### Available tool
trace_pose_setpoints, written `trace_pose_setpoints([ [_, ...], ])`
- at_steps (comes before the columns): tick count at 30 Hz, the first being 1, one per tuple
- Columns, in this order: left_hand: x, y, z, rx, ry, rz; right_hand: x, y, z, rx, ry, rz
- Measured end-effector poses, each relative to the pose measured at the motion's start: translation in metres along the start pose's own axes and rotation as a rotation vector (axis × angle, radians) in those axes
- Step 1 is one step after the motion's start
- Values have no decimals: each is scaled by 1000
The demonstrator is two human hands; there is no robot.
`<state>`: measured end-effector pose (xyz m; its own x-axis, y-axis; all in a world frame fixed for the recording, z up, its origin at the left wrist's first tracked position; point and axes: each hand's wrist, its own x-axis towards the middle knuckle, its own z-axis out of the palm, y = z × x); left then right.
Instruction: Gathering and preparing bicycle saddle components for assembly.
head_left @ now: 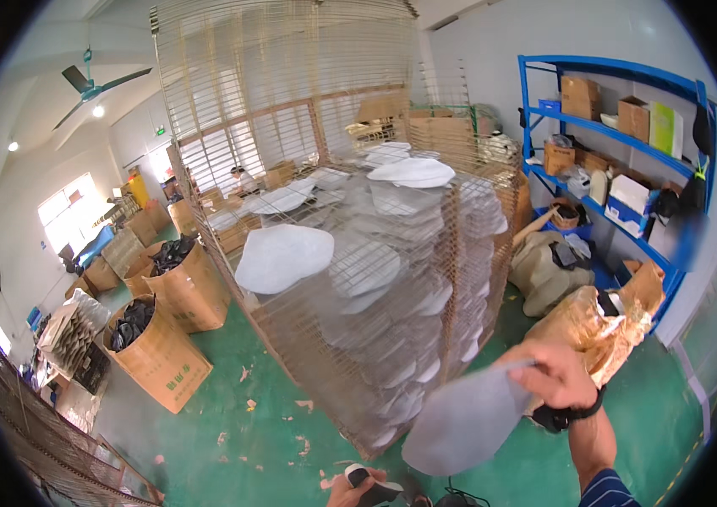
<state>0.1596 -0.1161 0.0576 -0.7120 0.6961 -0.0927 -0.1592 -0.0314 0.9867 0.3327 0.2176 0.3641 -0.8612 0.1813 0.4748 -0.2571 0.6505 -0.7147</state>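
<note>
From the head view, the right hand (pixel 557 372) is pinching a grey oval sheet (pixel 468 418) by its upper edge, fingers closed over it, and the sheet is hanging in front of the tall wire drying rack (pixel 358 211), near its lower right corner. The left hand (pixel 357 488) is showing only partly at the bottom edge, below the rack, wrapped around a small white and black tool (pixel 367 482). White oval sheets (pixel 284 256) are lying on the rack's tiers. To the left of the rack, round brown cardboard drums (pixel 160 355) with green printed labels are standing on the green floor (pixel 274 439), filled with dark pieces. To the right of the rack, a blue shelf (pixel 604 127) is carrying brown cartons (pixel 580 95) and a pale green box (pixel 665 128). A crumpled golden bag (pixel 595 325) is sitting just right of the rack's base.
</note>
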Motion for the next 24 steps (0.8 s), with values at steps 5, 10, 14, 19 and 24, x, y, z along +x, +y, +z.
trace_pose_setpoints([
  [5, 41, 10, -39, -17, 265, -19, 171, 40, -13, 450, -135, 28],
  [10, 44, 14, -62, -214, 474, -62, 325, 76, 2, 637, -306, -64],
  [14, 47, 14, -75, -180, 617, -91, 421, 98, 23, 762, -502, -137],
  [19, 52, 13, -76, -173, 818, 13, 485, 113, 51, 860, -664, -169],
  [24, 67, 16, -68, -246, 919, 38, 527, 125, 97, 1008, -703, -9],
])
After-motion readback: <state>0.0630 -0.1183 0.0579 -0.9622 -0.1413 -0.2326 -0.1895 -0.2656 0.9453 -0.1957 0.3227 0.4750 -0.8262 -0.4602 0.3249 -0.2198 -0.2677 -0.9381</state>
